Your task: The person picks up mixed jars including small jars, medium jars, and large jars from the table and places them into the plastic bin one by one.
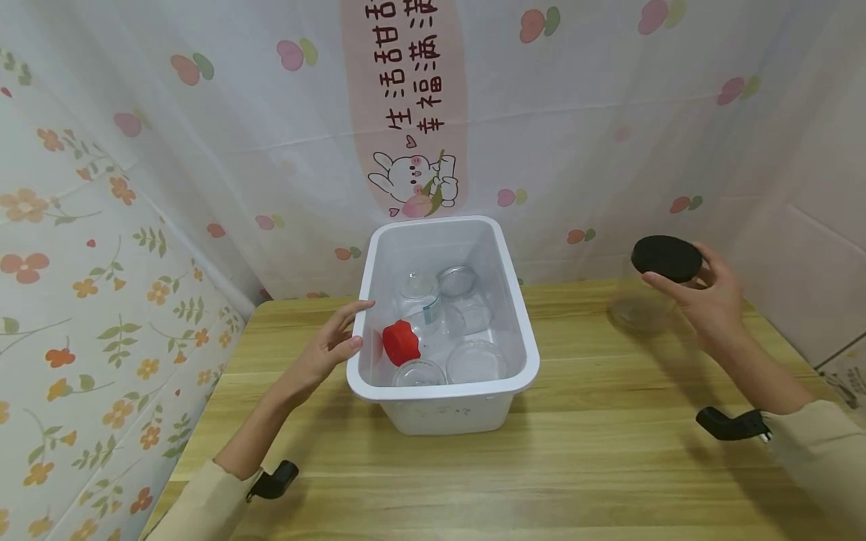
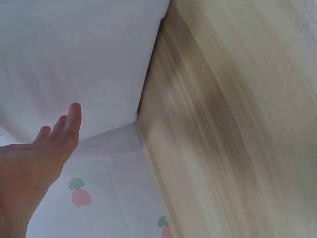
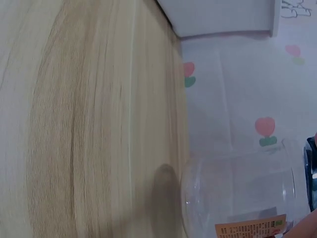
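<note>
At the right of the head view my right hand (image 1: 713, 300) grips a clear jar (image 1: 639, 312) by its black lid (image 1: 666, 258), thumb at the front and fingers round the far side. The jar stands upright, its base at the back part of the table. In the right wrist view the clear jar (image 3: 237, 183) shows an orange label (image 3: 250, 227). My left hand (image 1: 328, 349) touches the left rim of a white plastic bin (image 1: 446, 415), its fingers extended. Inside the bin lie several clear containers (image 1: 476, 362) and one with a red lid (image 1: 401, 343).
The bin stands at the middle of the wooden table (image 1: 609, 451), near its back edge. Printed white curtains (image 1: 575, 135) hang behind the table and along its sides.
</note>
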Action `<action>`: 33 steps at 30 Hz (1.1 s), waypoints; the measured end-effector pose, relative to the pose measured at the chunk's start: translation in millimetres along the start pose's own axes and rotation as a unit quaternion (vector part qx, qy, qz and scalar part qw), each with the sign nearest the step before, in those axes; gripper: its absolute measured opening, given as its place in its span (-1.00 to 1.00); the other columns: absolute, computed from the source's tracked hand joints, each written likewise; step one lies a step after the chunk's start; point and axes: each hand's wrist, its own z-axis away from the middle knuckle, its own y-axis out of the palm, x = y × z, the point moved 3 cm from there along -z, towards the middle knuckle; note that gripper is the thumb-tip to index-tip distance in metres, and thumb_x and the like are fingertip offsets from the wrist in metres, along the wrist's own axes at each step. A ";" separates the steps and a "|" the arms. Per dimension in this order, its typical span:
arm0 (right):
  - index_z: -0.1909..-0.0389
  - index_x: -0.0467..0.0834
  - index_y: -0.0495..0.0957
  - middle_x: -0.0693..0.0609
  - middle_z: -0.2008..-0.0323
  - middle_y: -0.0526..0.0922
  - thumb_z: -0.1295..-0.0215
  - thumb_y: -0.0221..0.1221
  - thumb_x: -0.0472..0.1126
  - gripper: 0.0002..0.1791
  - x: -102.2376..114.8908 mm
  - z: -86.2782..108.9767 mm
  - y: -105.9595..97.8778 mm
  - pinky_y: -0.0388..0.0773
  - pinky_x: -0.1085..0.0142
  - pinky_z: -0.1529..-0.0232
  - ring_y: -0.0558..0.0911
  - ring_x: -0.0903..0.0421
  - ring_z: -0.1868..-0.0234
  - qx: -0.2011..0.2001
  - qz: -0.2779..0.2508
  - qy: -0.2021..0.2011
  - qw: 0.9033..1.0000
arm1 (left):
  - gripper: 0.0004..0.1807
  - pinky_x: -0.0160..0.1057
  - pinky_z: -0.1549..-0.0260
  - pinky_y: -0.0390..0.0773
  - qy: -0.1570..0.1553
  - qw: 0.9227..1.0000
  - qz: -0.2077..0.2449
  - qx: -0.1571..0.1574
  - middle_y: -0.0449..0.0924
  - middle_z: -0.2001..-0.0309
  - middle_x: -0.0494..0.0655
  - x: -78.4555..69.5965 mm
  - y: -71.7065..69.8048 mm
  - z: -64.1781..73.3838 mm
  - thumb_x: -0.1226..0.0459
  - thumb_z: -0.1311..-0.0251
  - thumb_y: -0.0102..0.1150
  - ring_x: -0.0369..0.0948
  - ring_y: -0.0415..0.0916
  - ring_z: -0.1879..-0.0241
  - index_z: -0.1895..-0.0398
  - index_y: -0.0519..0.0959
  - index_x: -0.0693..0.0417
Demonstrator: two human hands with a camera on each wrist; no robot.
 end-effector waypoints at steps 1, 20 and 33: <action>-0.50 0.06 0.30 0.17 -0.05 0.41 -0.20 0.44 -0.32 -0.14 0.7 0.2 1.3 0.47 0.57 0.34 0.41 0.19 0.15 0.003 -0.004 -0.004 1.000 | -0.42 0.23 -0.08 0.43 -0.005 1.000 0.001 -0.003 0.06 -0.52 0.16 -0.3 0.3 0.1 0.19 -0.45 0.02 0.26 0.25 -0.35 -0.51 0.24 -0.14; -0.55 0.11 0.23 0.22 -0.10 0.39 -0.25 0.42 -0.25 -0.11 2.5 3.5 21.2 0.46 0.57 0.31 0.42 0.17 0.15 0.029 0.060 -0.026 0.997 | -0.52 -0.04 0.03 0.55 -0.011 1.000 0.002 -0.009 0.10 -0.45 0.35 -0.1 5.8 -2.9 0.23 -0.47 -0.10 0.28 0.27 -0.26 -0.41 0.21 -0.18; -0.55 0.08 0.24 0.16 -0.16 0.36 -0.27 0.41 -0.23 -0.14 10.5 9.2 35.2 0.47 0.57 0.26 0.40 0.13 0.13 0.045 0.071 -0.043 0.996 | -0.48 0.04 0.04 0.54 -0.001 1.000 -0.012 -0.005 0.14 -0.40 0.41 1.0 8.6 -1.8 0.20 -0.47 -0.14 0.32 0.31 -0.21 -0.45 0.11 -0.07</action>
